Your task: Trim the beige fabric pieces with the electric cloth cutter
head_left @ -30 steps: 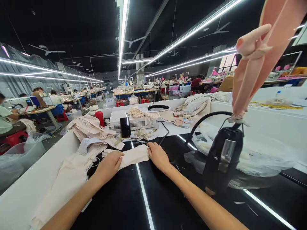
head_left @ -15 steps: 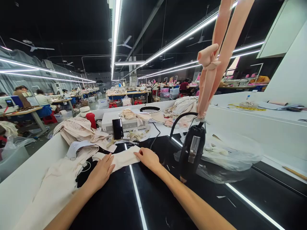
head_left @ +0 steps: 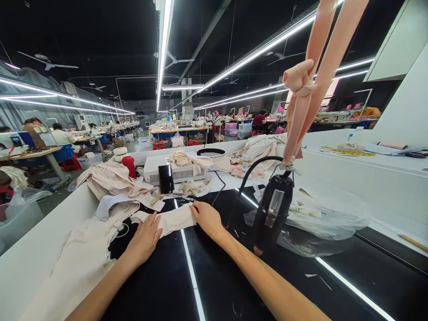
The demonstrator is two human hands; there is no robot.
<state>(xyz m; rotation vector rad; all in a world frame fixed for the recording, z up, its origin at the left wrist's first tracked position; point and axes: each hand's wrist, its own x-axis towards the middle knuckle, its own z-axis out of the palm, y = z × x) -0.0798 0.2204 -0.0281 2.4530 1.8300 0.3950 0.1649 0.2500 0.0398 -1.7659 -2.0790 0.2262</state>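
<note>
A cream-white fabric strip (head_left: 177,219) lies across the glossy black tabletop (head_left: 160,281) in front of me. My left hand (head_left: 146,236) rests on the strip's left part, fingers stretched out and lying flat. At the right end, my right hand (head_left: 207,219) pinches the strip's edge between thumb and fingers. More cream fabric (head_left: 78,249) is heaped to the left of my left hand, beside a thin white ring (head_left: 123,230). A black hand-held tool (head_left: 273,209) hangs to the right of my right hand from knotted pink straps (head_left: 302,93).
Behind the strip stand a phone (head_left: 166,179), a white vented box (head_left: 157,169) and a red thread cone (head_left: 129,166). A clear plastic bag (head_left: 334,214) of scraps lies right of the hanging tool. White side walls (head_left: 334,167) border the table. People sit at sewing tables farther off.
The view has shifted slightly, so most things sit a little farther right. Both hands stay on the fabric strip, which looks drawn a bit flatter between them.
</note>
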